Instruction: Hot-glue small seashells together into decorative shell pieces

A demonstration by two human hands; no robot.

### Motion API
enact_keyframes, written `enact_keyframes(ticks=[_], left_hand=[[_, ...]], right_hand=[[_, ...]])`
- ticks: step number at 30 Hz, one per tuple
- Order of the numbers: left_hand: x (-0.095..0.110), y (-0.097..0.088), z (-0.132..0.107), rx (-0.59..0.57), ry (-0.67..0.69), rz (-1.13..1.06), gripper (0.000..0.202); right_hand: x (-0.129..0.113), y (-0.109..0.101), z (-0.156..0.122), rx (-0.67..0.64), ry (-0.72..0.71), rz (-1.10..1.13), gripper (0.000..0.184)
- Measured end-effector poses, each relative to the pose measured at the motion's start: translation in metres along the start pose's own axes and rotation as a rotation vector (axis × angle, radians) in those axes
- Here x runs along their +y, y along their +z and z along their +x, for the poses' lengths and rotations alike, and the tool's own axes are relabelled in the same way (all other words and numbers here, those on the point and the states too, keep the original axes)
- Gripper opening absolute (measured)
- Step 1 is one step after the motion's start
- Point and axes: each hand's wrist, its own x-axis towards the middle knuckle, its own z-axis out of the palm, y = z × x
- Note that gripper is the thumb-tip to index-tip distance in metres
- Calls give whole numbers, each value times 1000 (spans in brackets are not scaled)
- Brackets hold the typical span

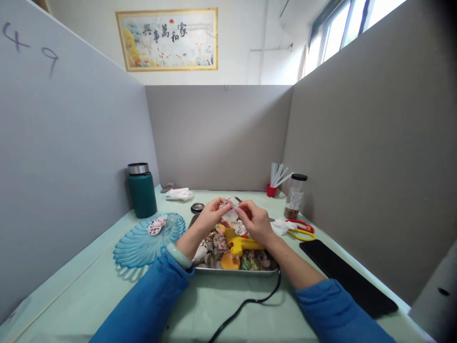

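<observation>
My left hand (213,215) and my right hand (254,221) meet above a metal tray (235,272). Both are closed, fingertips pinched around something small and whitish that the fingers partly hide; I cannot make out its kind. Beneath them the tray is filled with seashells (220,241) of several colours, among them an orange shell (230,260). A yellow glue gun (240,244) lies on the shells, under my right hand. Its black cord (246,302) runs over the front edge of the tray. To the left, a blue scalloped glass plate (134,252) carries a speckled shell piece (157,226).
A green thermos (142,193) stands back left, near white tissues (179,194) and a round lid (197,207). At right are a red cup (271,190) of glue sticks, a jar (295,197), red-and-yellow-handled scissors (303,233) and a black slab (348,276). Grey partitions (217,138) enclose the table.
</observation>
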Motion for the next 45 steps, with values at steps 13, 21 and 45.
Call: enact_keyframes(ticks=[13, 21, 45], left_hand=[[-1, 1, -2, -77, 56, 68, 33], [-2, 1, 0, -126, 77, 90, 32], [-7, -3, 1, -181, 30, 3, 36]], right_hand=[[1, 2, 0, 101, -170, -92, 14], [0, 3, -1, 125, -155, -109, 10], [0, 6, -1, 144, -157, -76, 5]])
